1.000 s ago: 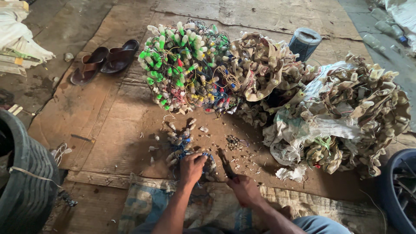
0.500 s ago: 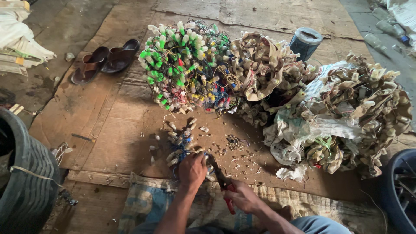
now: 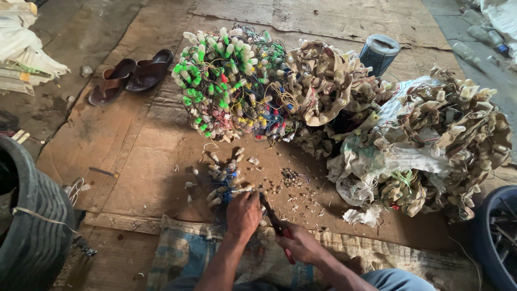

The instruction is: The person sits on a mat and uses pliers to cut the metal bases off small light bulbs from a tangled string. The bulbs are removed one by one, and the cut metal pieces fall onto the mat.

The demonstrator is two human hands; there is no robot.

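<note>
My left hand point(image 3: 243, 213) is closed on a small bunch of wired bulb sockets point(image 3: 226, 180) lying on brown cardboard point(image 3: 145, 161). Just to its right, my right hand point(image 3: 301, 245) grips red-handled cutting pliers point(image 3: 273, 220), whose dark jaws point toward the piece at my left fingertips. Small cut bits point(image 3: 293, 178) lie scattered beyond the pliers. A big tangle of green and white sockets with coloured wires point(image 3: 231, 86) sits farther ahead.
Heaps of dirty beige sockets point(image 3: 458, 140) and torn sacking fill the right side. A blue-grey can point(image 3: 378, 53) stands at the back, brown sandals point(image 3: 132, 75) at the left. A dark tyre point(image 3: 27, 226) lies at the left, a blue tub point(image 3: 493, 237) at the right.
My right hand with the pliers has drawn back toward me and closer to the left hand. The left hand has stayed on the socket bunch.
</note>
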